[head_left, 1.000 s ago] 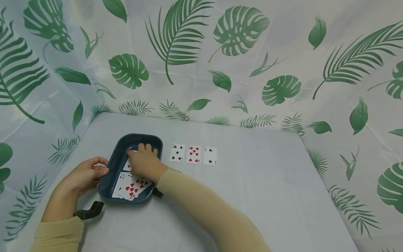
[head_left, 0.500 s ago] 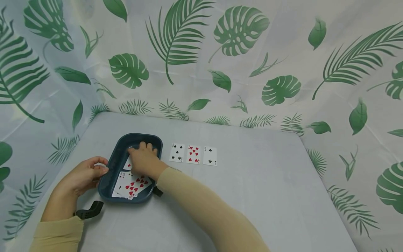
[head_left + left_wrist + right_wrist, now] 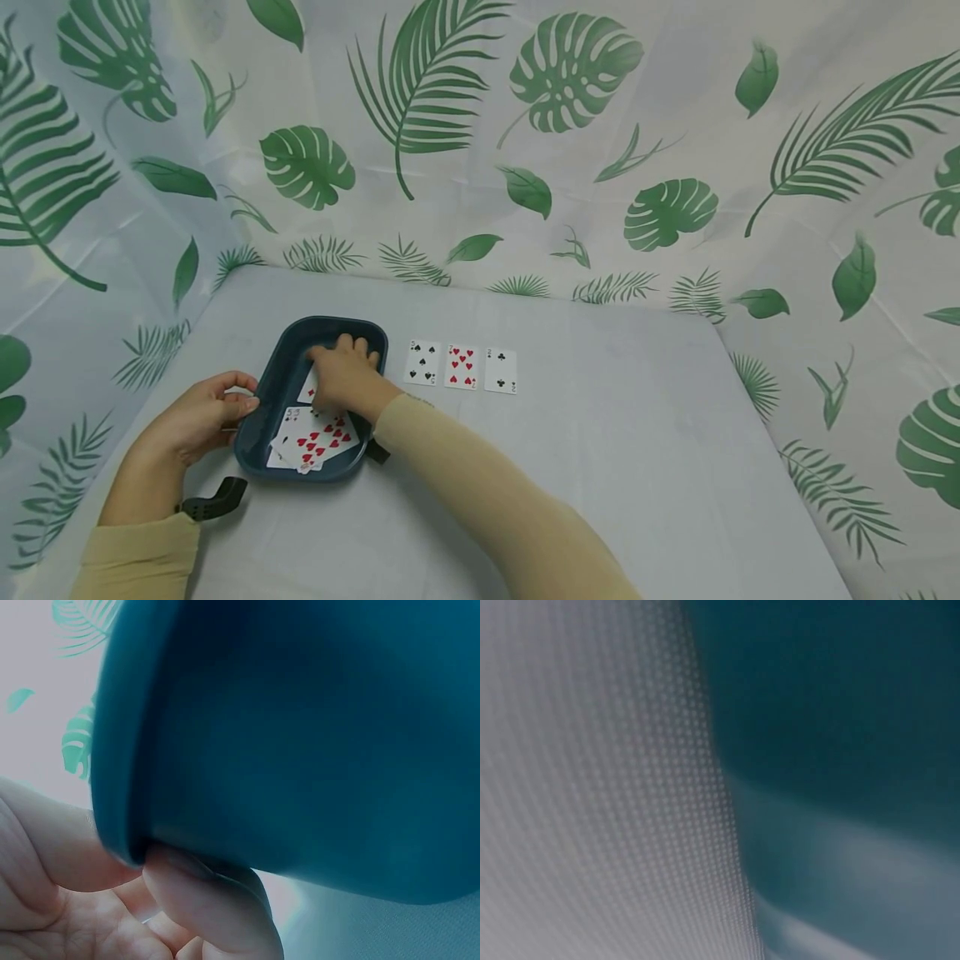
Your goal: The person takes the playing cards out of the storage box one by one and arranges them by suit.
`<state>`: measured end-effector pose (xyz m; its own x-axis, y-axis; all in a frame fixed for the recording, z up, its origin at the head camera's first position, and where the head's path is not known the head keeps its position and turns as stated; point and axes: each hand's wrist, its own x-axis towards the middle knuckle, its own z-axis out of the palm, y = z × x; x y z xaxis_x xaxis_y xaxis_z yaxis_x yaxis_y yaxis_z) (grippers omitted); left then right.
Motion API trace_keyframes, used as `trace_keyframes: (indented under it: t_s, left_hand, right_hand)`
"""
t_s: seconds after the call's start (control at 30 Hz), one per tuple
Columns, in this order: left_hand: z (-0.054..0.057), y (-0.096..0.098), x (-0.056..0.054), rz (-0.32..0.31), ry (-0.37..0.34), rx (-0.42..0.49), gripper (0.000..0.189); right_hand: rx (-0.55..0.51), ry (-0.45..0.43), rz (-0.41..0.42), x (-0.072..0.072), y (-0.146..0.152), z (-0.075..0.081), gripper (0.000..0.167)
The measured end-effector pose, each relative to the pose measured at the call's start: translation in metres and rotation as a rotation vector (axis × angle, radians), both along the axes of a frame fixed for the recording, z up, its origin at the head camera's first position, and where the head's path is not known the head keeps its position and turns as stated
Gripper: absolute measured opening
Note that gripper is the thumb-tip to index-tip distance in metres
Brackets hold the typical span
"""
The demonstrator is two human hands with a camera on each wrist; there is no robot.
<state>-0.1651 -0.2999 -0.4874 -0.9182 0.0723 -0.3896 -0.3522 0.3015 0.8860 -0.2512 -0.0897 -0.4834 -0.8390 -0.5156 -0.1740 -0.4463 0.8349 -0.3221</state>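
Observation:
A dark blue tray [image 3: 283, 358] lies on the left of the table with a loose pile of playing cards [image 3: 318, 440] in its near half. My left hand [image 3: 197, 418] holds the tray's left rim; in the left wrist view its fingertips [image 3: 202, 892] pinch the edge of the blue wall [image 3: 300, 750]. My right hand [image 3: 347, 379] reaches into the tray over the cards, knuckles up. A card with a red diamond [image 3: 307, 390] shows beside its thumb. Its fingertips are hidden, so whether they grip a card is unclear. The right wrist view shows no hand.
Right of the tray, a five of spades [image 3: 422, 363], a seven of hearts [image 3: 461, 367] and a two of clubs [image 3: 500, 370] lie face up in a row. A white cloth [image 3: 637, 467] covers the table. Leaf-print curtains [image 3: 450, 167] hang behind and at the sides.
My right hand has shifted very slightly inside the tray, and the pile of cards has moved a little with it. The left hand and the row of cards stay put.

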Motion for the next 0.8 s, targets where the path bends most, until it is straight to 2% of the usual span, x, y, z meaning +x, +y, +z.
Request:
trace_keyframes:
  t_s: [0.37, 0.63, 0.8]
  left_hand:
    - [0.0, -0.0007, 0.0002, 0.001, -0.006, 0.002, 0.024]
    - [-0.0018, -0.0017, -0.0006, 0.003, -0.012, -0.003, 0.024]
    - [-0.0021, -0.0019, -0.0009, 0.002, -0.014, -0.004, 0.024]
  right_hand:
    - [0.02, 0.016, -0.008, -0.0011, -0.0037, -0.0025, 0.072]
    - [0.056, 0.049, 0.04, 0.0002, -0.0049, -0.0061, 0.055]
    - [0.071, 0.081, 0.052, 0.0017, -0.0059, -0.0072, 0.053]
